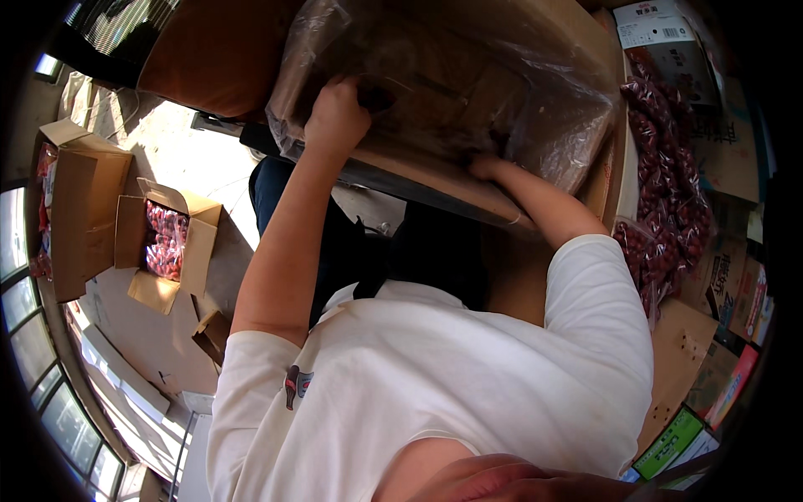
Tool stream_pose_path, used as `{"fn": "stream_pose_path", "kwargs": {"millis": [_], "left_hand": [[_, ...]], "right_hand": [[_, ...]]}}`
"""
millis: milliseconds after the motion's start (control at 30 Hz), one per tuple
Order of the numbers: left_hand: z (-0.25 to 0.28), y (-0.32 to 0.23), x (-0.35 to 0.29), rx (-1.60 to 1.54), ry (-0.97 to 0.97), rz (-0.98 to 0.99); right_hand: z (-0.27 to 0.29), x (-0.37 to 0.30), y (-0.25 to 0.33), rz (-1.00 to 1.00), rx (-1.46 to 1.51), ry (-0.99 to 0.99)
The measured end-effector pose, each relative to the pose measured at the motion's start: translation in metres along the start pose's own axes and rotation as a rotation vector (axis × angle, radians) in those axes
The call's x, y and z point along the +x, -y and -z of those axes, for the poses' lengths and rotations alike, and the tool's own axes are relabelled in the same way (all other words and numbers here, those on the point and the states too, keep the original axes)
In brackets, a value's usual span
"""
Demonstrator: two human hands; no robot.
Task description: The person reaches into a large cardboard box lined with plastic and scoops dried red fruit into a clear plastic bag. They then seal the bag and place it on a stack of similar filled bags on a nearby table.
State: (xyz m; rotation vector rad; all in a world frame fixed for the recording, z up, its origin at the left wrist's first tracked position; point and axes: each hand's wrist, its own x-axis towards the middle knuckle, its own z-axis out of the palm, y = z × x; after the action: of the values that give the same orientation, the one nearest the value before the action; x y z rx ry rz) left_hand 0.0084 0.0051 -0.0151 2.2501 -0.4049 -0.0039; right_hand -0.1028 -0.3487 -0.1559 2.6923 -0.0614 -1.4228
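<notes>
A large cardboard box [569,42] lined with clear plastic film [552,125] stands in front of me. Over its left part my left hand [339,115] is curled, with something dark by its fingers that I cannot make out. My right hand [483,164] reaches down inside, near the wall closest to me. Its fingers look bent and are partly lost in shadow. Small dark bits lie close to it, too dim to name. The bottom of the box shows brown through the film.
Bags of dark red fruit [669,167] lie along the right, among stacked cartons [728,151]. On the left stand an open carton [205,226] of bagged red fruit and a taller carton [92,201]. A brown rounded seat or cushion [213,58] adjoins the box.
</notes>
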Motion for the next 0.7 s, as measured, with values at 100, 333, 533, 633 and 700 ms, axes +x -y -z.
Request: {"fn": "stream_pose_path", "kwargs": {"millis": [100, 333, 533, 633, 700], "left_hand": [[-0.001, 0.002, 0.001, -0.018, -0.008, 0.001], [-0.001, 0.002, 0.0, 0.009, -0.016, -0.001], [0.0, 0.002, 0.001, 0.013, 0.005, 0.011], [0.0, 0.002, 0.001, 0.004, -0.001, 0.006], [-0.001, 0.002, 0.002, -0.004, -0.007, -0.002]], "right_hand": [[-0.007, 0.005, -0.004, -0.008, 0.05, -0.077], [-0.002, -0.002, 0.002, -0.064, 0.1, -0.171], [0.026, -0.017, 0.005, -0.064, 0.061, -0.382], [0.052, -0.035, 0.013, -0.102, 0.132, -0.369], [0.064, -0.043, 0.012, -0.142, 0.179, -0.382]]}}
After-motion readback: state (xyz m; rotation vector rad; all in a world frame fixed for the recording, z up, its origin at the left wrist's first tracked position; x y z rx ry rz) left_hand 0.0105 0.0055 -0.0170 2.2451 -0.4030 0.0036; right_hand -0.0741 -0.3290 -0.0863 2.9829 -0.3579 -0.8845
